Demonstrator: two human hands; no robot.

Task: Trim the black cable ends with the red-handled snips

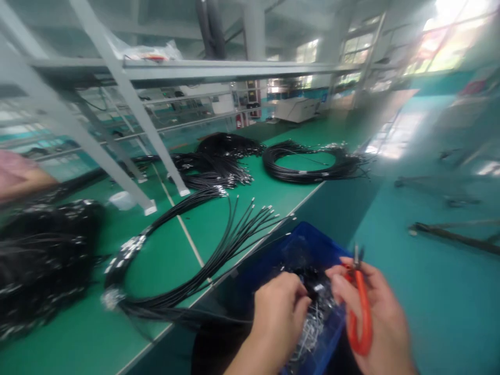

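Note:
My right hand (pixel 377 312) grips a pair of orange-handled pliers (pixel 361 312), jaws pointing up. My left hand (pixel 279 312) reaches into a blue plastic bin (pixel 308 242) at the bench's edge, fingers pinched on small dark parts and thin black cable ends; what it holds is blurred. The bin holds a tangle of black cable pieces with metal tips (pixel 312 325). Both hands are close together over the bin.
A green workbench (pixel 172 260) carries coiled black cables with metal ends (pixel 219 229), a large cable ring (pixel 308 164) further back and a dark heap (pixel 42 260) at left. Grey shelf struts (pixel 128 130) stand on it. Another person's arm (pixel 19 177) shows at far left.

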